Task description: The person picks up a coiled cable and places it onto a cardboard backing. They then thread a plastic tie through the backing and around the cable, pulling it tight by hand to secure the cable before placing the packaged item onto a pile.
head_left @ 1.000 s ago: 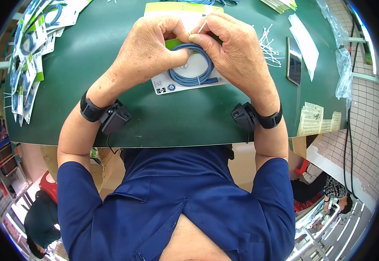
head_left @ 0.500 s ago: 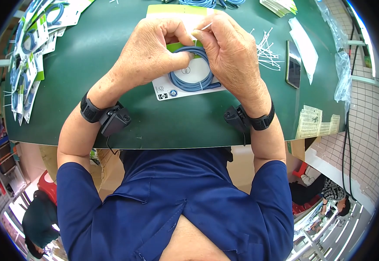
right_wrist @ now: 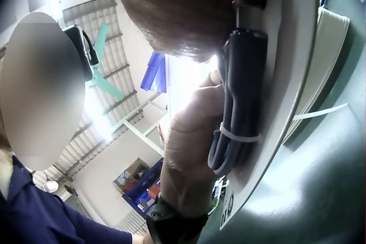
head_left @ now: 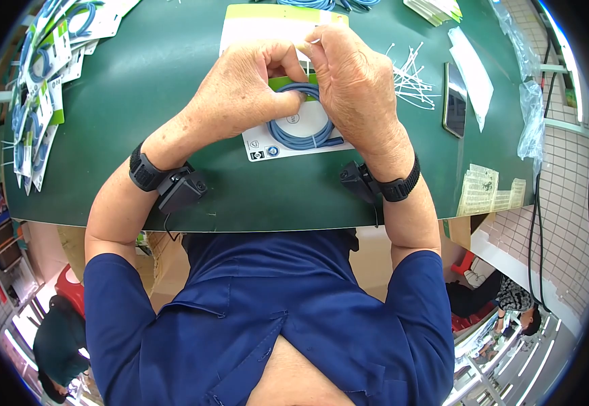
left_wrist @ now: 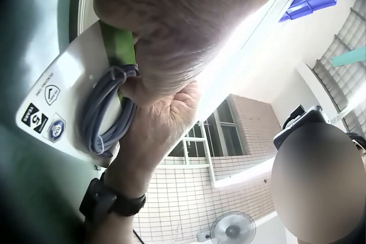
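Note:
A coiled blue-grey cable (head_left: 301,142) lies against a white and green backing card (head_left: 267,149), a thin white tie round its lower strands. My left hand (head_left: 250,88) holds the card and coil at the upper left, its thumb laid over the cable. The right hand (head_left: 358,88) is at the upper right of the coil, thumb and forefinger pinching the end of a white cable tie (head_left: 308,68) that runs up from the card's green band. In the right wrist view, the cable's dark plug (right_wrist: 249,46) shows beside the hand. My palms hide part of the coil.
Loose white cable ties (head_left: 413,81) are scattered right of my hands, near a phone (head_left: 455,101) and a white plastic bag (head_left: 471,78). Carded cables (head_left: 44,101) pile up at the left. More cards (head_left: 284,12) and blue cables (head_left: 308,3) lie beyond my hands.
My right hand has shifted slightly left, and its fingers have turned upward. The tie's end no longer sticks out above them; a strand now stands upright below the fingertips. The card has slid slightly nearer.

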`<state>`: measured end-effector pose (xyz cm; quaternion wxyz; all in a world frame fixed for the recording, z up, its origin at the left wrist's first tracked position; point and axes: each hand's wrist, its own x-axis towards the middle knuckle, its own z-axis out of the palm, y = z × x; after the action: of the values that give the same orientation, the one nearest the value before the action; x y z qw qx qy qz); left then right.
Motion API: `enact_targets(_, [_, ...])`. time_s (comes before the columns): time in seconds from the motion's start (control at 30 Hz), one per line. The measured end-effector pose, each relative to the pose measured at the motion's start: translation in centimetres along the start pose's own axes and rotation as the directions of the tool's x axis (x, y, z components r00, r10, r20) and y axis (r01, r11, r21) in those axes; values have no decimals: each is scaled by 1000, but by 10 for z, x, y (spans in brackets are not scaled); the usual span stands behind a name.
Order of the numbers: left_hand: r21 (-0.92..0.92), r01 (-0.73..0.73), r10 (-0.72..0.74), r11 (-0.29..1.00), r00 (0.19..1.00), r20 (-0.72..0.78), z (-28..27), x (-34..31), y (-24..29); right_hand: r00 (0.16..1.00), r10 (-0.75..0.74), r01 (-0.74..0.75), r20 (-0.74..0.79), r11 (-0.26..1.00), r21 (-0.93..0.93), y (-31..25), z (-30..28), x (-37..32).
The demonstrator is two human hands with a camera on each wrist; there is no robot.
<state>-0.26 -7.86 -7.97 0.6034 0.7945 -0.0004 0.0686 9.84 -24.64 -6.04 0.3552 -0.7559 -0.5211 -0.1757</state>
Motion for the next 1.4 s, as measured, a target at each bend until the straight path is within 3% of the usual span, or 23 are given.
enact_targets(0.47, [8,46,-46,999,998,51,0,0,0,994,106,-107,33,994,20,4,6,-4])
enact_targets(0.6, [-11,67,-67,998,997,46,-4,3,1,989,140,-147,45,965,217,1,-4,1])
enact_targets(0.73, [-102,65,-62,993,998,34,-7,3,5,997,52,-66,59,961,269,0,-19,4])
enact_targets(0.83, [-144,31,-29,989,999,17,-9,5,3,985,-170,165,20,974,154,-1,-26,9])
enact_targets(0.87, [-165,12,-10,986,1000,11,-9,6,4,985,-172,167,23,974,155,-3,-29,7])
enact_targets(0.97, [-208,51,-48,977,999,19,-9,5,11,975,-15,-48,223,960,275,-11,-39,1])
enact_targets(1.13, [-166,57,-50,984,998,47,-12,5,7,913,8,-202,408,877,435,-12,-51,2])
enact_targets(1.23, [-146,20,-16,989,999,28,-12,5,6,810,128,-470,572,724,504,-17,-62,7])
enact_targets(1.4, [-130,-13,14,991,1000,14,-13,4,10,778,234,-583,583,613,533,-17,-63,5])
